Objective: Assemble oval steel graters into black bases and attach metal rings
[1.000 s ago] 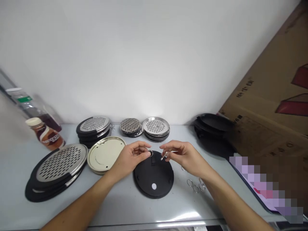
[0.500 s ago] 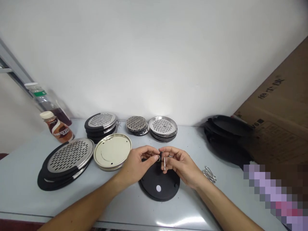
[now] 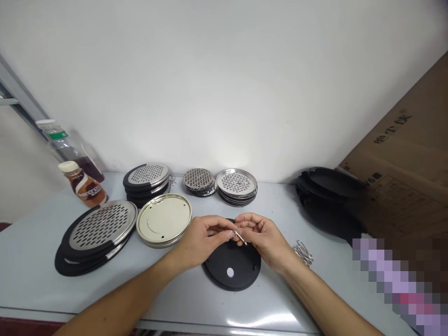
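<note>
My left hand (image 3: 210, 237) and my right hand (image 3: 259, 239) meet above a black round disc (image 3: 241, 277). Between their fingertips is a small shiny metal wire piece (image 3: 241, 238), slanting down to the right. Thumb and fingers of the left hand pinch its upper end, and the right fingers close on it from the other side. Its full shape is hidden by the fingers. The disc lies flat on the table, with a white round spot (image 3: 230, 272) near its front and a small black peg at its right edge. Several bent metal wire loops (image 3: 303, 253) lie beside my right wrist.
Cream-coloured round plates (image 3: 164, 219) are stacked left of my hands. Black-rimmed perforated discs (image 3: 101, 228) stand further left, near two bottles (image 3: 84, 184). Perforated metal plates (image 3: 237, 183) are stacked by the wall. Black round parts (image 3: 329, 200) and a cardboard box (image 3: 406, 172) occupy the right.
The metal wire piece has turned from nearly upright to slanted. My hands have drawn closer together, and the left fingertips now reach the piece.
</note>
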The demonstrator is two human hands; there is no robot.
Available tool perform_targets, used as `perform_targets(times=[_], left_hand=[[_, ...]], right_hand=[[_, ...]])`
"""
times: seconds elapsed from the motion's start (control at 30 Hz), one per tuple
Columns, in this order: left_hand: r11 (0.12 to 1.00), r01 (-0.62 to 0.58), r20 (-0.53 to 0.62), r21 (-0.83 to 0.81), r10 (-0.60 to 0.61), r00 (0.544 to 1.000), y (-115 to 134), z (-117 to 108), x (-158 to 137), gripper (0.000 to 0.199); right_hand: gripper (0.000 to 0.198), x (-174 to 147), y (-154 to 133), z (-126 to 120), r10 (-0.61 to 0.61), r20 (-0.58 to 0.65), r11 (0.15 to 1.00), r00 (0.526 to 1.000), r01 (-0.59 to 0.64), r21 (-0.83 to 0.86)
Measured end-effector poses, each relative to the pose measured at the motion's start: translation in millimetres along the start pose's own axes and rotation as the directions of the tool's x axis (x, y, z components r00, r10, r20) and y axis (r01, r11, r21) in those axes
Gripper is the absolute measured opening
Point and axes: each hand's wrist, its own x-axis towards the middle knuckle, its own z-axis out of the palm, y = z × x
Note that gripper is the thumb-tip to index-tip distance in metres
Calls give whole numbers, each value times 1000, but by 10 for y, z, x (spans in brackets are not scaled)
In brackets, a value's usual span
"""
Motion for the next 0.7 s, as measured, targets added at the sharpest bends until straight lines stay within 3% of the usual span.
perform_targets(times=[0.17,0.43,0.57,0.7], left_hand=[[966,-64,-76,250,86,993,-18,1,18,12],[862,-195,1,468,220,976,23,-53,14,11],[860,-128,17,495,138,990,37,-61,23,9],[922,-16,4,387,16,1000,29,-51,21,9]], right_hand=[[32,-10,44,32,7,-5,999,1000,-7,50],[28,-23,9,-21,127,63,988,990,-132,83],[31,-29,7,-16,120,35,991,992,-122,56],[29,-32,0,-18,93,-12,996,996,-93,-7]])
